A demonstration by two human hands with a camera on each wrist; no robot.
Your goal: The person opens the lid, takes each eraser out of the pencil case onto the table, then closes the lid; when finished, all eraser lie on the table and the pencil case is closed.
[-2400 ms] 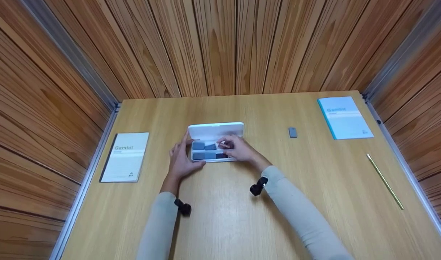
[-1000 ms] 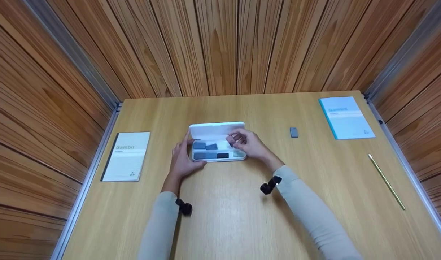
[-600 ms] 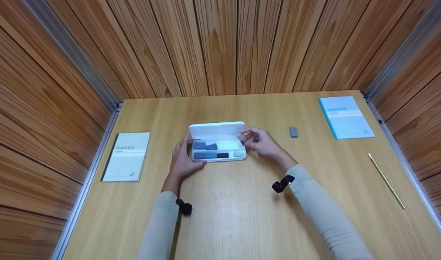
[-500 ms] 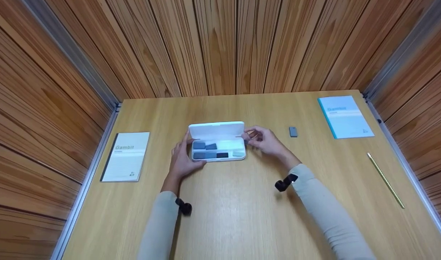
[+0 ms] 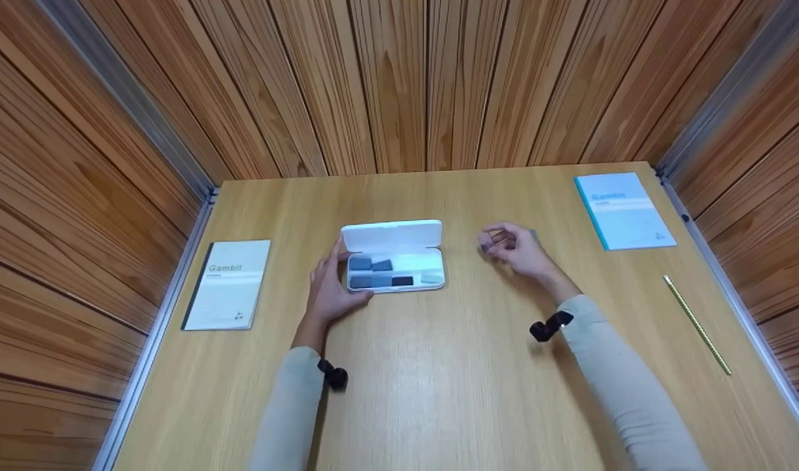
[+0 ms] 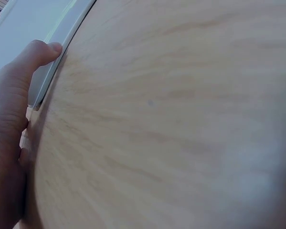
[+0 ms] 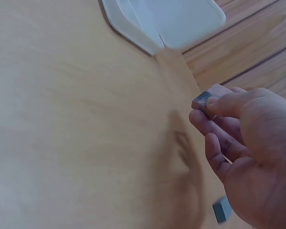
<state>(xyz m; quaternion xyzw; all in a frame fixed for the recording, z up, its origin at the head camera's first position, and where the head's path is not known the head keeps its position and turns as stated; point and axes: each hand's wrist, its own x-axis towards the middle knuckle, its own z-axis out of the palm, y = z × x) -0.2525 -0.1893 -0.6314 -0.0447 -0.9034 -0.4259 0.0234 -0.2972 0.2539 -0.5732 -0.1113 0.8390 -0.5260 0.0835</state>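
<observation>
A left hand [image 5: 329, 293] is gripping an open white pencil case [image 5: 399, 237]; the right hand [image 5: 521, 252] is pinching a gray block [image 7: 202, 100].

A run is offered between the sleeves [image 5: 288, 399], over open surface [image 5: 425, 379], to the white case [image 5: 416, 261]: left end blocked by the left grip [image 5: 332, 294], back by the raised lid [image 5: 393, 236]; rightward, room is found before the right grip [image 5: 518, 252], grey block [image 7: 222, 210] part-hidden behind
</observation>
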